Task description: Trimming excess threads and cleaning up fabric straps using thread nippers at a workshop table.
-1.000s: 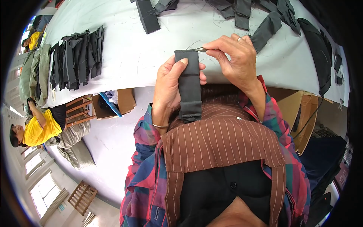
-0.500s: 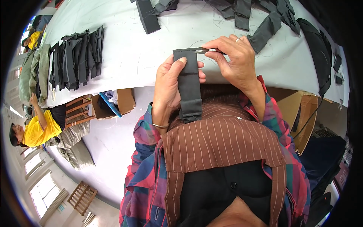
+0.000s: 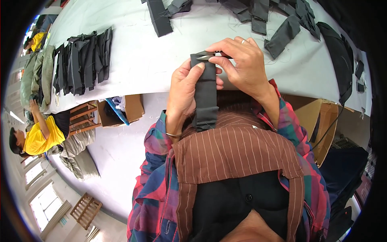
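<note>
My left hand (image 3: 182,89) grips a dark grey fabric strip (image 3: 206,93), thumb on top and fingertips showing past its right edge. The strip hangs down toward my striped apron, its upper end near the table's front edge. In my right hand (image 3: 246,61) is a small pair of thread snips (image 3: 204,57), pinched between thumb and fingers. Their pointed blades lie across the strip's top end, just above my left thumb, and look slightly apart. Most of the snips' body is hidden by my right fingers.
On the white table (image 3: 133,60), a row of dark strips (image 3: 82,62) lies at left. More loose strips (image 3: 282,36) and thread ends lie at the far side. A black bag-like item (image 3: 335,56) sits at right. Cardboard boxes (image 3: 134,109) stand below; a person in yellow (image 3: 42,135) works at far left.
The snips have moved left, farther across the strip's top end, and their blades now show more clearly. My left hand and the strip have shifted slightly right.
</note>
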{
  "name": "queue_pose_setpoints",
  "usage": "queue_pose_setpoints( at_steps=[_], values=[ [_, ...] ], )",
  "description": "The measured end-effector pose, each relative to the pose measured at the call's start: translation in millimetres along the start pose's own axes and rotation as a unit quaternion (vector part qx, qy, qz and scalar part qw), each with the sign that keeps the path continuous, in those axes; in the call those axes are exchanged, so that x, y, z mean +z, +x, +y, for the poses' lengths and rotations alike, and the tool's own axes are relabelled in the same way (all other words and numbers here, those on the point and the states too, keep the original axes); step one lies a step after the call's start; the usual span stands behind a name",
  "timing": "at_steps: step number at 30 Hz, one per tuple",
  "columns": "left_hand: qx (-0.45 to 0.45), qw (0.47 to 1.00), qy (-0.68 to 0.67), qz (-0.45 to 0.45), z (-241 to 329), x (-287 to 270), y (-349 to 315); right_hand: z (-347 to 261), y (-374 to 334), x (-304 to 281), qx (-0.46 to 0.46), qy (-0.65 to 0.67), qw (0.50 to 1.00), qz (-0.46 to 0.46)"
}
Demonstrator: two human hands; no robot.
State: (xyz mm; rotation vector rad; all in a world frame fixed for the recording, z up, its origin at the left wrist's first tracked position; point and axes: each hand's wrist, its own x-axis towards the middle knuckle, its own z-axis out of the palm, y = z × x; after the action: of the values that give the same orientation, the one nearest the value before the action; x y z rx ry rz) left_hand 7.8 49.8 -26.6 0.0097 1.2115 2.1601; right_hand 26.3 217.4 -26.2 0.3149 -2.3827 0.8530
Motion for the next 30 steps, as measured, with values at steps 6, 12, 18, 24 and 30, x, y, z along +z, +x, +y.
queue_pose_setpoints(
  at_steps=[6,12,18,24,30],
  values=[
    [-0.005,1.0,0.006,0.006,0.2,-4.9,-1.5,11.1,-5.3,-3.3,-0.015,-0.02,1.0,-0.004],
    [0.01,1.0,-0.022,0.0,1.3,-4.1,0.9,-4.5,-2.2,-9.0,0.032,0.078,0.996,-0.042],
    [-0.016,0.994,-0.104,-0.007,0.2,-9.4,3.3,1.0,-7.5,3.7,0.001,0.065,0.994,-0.087],
    [0.013,0.999,-0.043,-0.011,-2.6,-6.9,1.1,4.6,6.3,14.3,0.264,0.356,0.896,-0.034],
    [-0.024,0.994,-0.099,-0.048,-1.9,-10.8,3.3,13.5,10.9,15.3,0.261,0.329,0.906,-0.056]
  ],
)
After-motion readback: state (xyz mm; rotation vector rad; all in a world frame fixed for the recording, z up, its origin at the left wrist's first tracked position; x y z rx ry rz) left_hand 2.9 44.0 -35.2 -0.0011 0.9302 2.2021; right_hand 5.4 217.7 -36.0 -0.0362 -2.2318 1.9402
